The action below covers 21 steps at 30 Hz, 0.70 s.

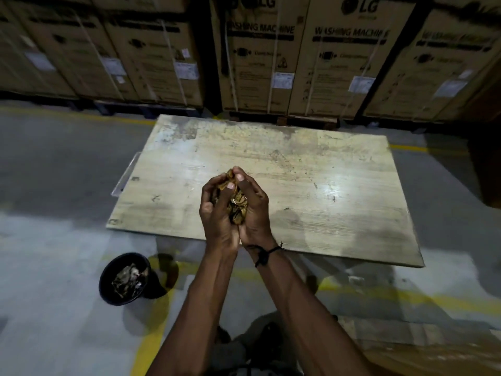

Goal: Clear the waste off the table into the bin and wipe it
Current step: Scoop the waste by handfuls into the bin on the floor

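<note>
We've got our left hand [217, 213] and right hand [254, 210] both cupped tight around crumpled brown waste [238, 204] over the table [325, 185], bin [108, 278] near-left.

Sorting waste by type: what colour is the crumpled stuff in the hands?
Golden-brown, slightly shiny crumpled waste, seen in the head view.

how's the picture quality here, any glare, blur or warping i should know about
Head view: dim overall, with a bright glare patch on the right of the table; the wide-angle lens bows the cardboard boxes outward and their print is soft; both hands and the crumpled waste they cup are fairly sharp; the bin on the floor at lower left is dark, its contents barely readable.
</note>
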Tool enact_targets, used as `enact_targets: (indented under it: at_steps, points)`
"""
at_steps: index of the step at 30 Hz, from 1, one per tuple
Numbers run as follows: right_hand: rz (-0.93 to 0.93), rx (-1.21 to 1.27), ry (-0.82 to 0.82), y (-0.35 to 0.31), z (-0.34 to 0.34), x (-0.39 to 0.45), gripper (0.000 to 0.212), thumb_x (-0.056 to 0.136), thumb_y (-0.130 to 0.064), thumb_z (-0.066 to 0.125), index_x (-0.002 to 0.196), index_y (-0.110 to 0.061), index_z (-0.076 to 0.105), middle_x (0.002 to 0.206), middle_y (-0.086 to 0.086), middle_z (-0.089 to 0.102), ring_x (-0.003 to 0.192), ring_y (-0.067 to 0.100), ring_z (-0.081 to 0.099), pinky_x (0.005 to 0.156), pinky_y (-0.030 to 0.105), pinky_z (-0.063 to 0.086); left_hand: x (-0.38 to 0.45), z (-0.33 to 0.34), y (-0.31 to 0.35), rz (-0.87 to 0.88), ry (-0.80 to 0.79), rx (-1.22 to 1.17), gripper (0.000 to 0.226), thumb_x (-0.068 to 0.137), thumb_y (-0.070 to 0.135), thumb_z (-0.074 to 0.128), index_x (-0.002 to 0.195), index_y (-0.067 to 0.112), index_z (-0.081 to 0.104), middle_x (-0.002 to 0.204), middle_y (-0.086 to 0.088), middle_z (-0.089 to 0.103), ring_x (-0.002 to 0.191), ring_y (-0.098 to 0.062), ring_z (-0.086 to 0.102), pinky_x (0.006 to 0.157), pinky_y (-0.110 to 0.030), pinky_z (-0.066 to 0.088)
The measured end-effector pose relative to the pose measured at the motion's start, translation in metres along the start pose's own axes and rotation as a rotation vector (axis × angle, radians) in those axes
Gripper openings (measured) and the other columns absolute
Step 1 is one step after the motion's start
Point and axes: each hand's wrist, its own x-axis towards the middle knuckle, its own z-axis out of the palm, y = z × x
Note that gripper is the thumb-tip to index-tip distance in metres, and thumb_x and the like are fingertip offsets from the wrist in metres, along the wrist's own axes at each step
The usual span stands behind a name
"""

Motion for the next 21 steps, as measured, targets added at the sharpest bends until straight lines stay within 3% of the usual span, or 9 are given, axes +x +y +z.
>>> enact_targets:
  at_steps: [7, 10, 13, 17, 21]
  points:
    - [0.133, -0.002, -0.105, 0.057, 0.045, -0.032, 0.020, 0.097, -0.006, 0.064, 0.114, -0.005, 0.075, 0.113, 0.011, 0.075, 0.116, 0.032, 0.065, 0.107, 0.048, 0.047, -0.011, -0.061, 0.052, 0.096, 0.127, -0.019, 0.020, 0.084, 0.011, 0.073, 0.102, 0.020, 0.074, 0.114, -0.003, 0.073, 0.114, -0.026, 0.067, 0.096, -0.039, 0.054]
    - [0.161, -0.022, -0.123, 0.090, 0.072, -0.042, 0.021, 0.097, -0.006, 0.065, 0.116, -0.003, 0.073, 0.112, 0.012, 0.075, 0.113, 0.030, 0.066, 0.099, 0.041, 0.053, -0.008, -0.091, 0.082, 0.145, 0.163, -0.031, 0.020, 0.081, 0.010, 0.077, 0.096, 0.024, 0.078, 0.113, -0.007, 0.073, 0.113, -0.029, 0.066, 0.097, -0.041, 0.052]
    - [0.205, -0.029, -0.138, 0.131, 0.103, -0.054, 0.021, 0.096, -0.007, 0.067, 0.116, -0.003, 0.074, 0.111, 0.012, 0.075, 0.107, 0.026, 0.069, 0.089, 0.035, 0.057, -0.006, -0.127, 0.119, 0.175, 0.188, -0.070, 0.021, 0.081, 0.004, 0.072, 0.098, 0.015, 0.074, 0.103, -0.003, 0.078, 0.101, -0.021, 0.073, 0.090, -0.034, 0.058]
    - [0.257, -0.018, -0.157, 0.197, 0.143, -0.074, 0.019, 0.096, -0.007, 0.068, 0.113, -0.005, 0.077, 0.112, 0.016, 0.075, 0.105, 0.028, 0.069, 0.096, 0.040, 0.054, -0.005, -0.189, 0.166, 0.204, 0.207, -0.048, 0.025, 0.083, 0.004, 0.070, 0.089, 0.025, 0.083, 0.100, -0.001, 0.079, 0.097, -0.021, 0.073, 0.088, -0.033, 0.058]
    - [0.317, -0.024, -0.130, 0.272, 0.168, -0.093, 0.025, 0.092, -0.010, 0.074, 0.116, -0.005, 0.077, 0.117, 0.017, 0.073, 0.108, 0.027, 0.069, 0.098, 0.038, 0.052, -0.003, -0.260, 0.200, 0.178, 0.279, -0.071, 0.021, 0.081, 0.005, 0.073, 0.096, 0.018, 0.077, 0.102, -0.006, 0.078, 0.098, -0.025, 0.072, 0.087, -0.034, 0.058]
